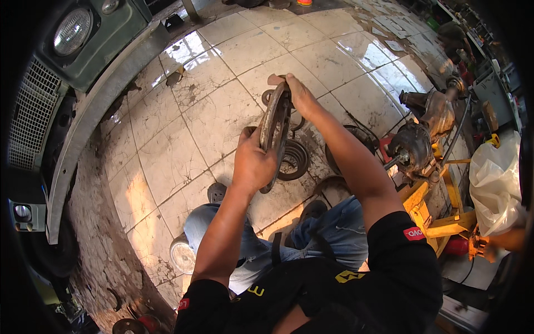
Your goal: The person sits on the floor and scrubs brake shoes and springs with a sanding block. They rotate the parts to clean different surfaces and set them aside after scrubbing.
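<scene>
A worn, rusty round metal plate [271, 123] is held up on edge in front of me, above the floor. My left hand [255, 162] grips its near left rim, thumb toward the face. At its far upper edge, my right hand [301, 98] is closed over the rim. A small reddish-brown flat piece [275, 80], perhaps sandpaper, sticks out by the right fingertips. Beneath the plate, a dark ridged metal ring part [301, 160] lies on the tiles, partly hidden. A smaller ring [266, 99] shows behind the plate.
To the left stands a green vehicle front [103, 47] with a grey bumper [83, 131]. At right, a greasy axle housing [414, 139] rests by a yellow stand [451, 225], beside a clear plastic bag [495, 186]. A round tin [182, 256] sits near my left knee.
</scene>
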A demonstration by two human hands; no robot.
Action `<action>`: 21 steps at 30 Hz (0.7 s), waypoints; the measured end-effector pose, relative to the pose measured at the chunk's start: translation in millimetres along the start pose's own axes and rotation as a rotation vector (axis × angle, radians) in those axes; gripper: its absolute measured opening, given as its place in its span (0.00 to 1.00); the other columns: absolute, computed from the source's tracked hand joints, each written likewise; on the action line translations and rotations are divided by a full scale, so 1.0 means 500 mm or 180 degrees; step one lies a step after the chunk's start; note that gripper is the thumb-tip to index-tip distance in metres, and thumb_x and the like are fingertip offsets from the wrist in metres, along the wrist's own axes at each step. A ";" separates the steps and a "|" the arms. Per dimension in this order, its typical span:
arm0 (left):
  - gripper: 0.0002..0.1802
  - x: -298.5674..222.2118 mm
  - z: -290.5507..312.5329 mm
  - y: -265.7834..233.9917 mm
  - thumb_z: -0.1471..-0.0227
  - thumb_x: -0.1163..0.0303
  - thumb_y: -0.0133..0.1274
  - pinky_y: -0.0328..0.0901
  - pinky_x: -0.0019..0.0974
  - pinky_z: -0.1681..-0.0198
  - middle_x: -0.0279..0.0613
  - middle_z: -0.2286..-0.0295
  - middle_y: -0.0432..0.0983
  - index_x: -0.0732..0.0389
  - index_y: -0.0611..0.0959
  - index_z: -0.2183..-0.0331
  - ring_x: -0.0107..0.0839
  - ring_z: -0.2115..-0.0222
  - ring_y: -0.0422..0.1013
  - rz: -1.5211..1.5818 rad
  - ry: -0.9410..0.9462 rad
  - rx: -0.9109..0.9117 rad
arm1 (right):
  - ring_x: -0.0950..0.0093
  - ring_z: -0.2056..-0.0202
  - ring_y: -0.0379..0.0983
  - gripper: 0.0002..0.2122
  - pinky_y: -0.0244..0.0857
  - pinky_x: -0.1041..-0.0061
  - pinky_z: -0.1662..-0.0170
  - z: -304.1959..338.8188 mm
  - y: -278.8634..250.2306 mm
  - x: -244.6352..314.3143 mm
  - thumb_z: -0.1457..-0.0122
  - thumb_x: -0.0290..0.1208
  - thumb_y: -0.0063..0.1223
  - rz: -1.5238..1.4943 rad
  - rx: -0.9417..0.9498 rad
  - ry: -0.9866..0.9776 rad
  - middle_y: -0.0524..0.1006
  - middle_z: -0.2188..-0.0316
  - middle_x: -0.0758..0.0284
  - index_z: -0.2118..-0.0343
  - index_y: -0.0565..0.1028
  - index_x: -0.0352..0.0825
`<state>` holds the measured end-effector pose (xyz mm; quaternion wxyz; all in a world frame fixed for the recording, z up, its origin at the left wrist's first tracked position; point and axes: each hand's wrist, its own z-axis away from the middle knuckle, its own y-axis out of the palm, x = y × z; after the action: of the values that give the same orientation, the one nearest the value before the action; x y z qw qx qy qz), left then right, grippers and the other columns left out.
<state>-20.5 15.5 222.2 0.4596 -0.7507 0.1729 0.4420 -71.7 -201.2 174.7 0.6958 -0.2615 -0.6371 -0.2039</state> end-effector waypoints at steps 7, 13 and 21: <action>0.24 0.003 0.007 -0.003 0.57 0.76 0.49 0.64 0.45 0.50 0.62 0.57 0.71 0.70 0.77 0.55 0.56 0.55 0.69 -0.0028 -0.0122 0.0071 | 0.66 0.43 0.64 0.27 0.54 0.67 0.38 0.032 0.028 0.028 0.31 0.46 0.20 -0.0158 0.0209 -0.1051 0.74 0.51 0.56 0.47 0.73 0.35; 0.22 0.037 0.004 -0.011 0.56 0.75 0.49 0.65 0.44 0.52 0.59 0.59 0.72 0.70 0.77 0.55 0.53 0.58 0.70 0.0055 -0.0194 -0.0038 | 0.64 0.37 0.56 0.23 0.48 0.66 0.34 0.047 0.077 0.026 0.32 0.40 0.28 0.1055 -0.0006 -0.2337 0.67 0.42 0.57 0.46 0.71 0.32; 0.20 0.028 0.002 0.003 0.58 0.78 0.47 0.64 0.43 0.52 0.58 0.62 0.72 0.69 0.78 0.58 0.53 0.59 0.69 -0.0043 0.0086 -0.0159 | 0.58 0.33 0.47 0.29 0.41 0.65 0.32 0.023 0.054 0.006 0.31 0.49 0.20 0.0783 -0.0430 -0.1291 0.57 0.36 0.53 0.38 0.61 0.33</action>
<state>-14.3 17.8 209.5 0.4413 -0.7689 0.1629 0.4329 -63.8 -172.9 175.3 0.5543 -0.4185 -0.7121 -0.1031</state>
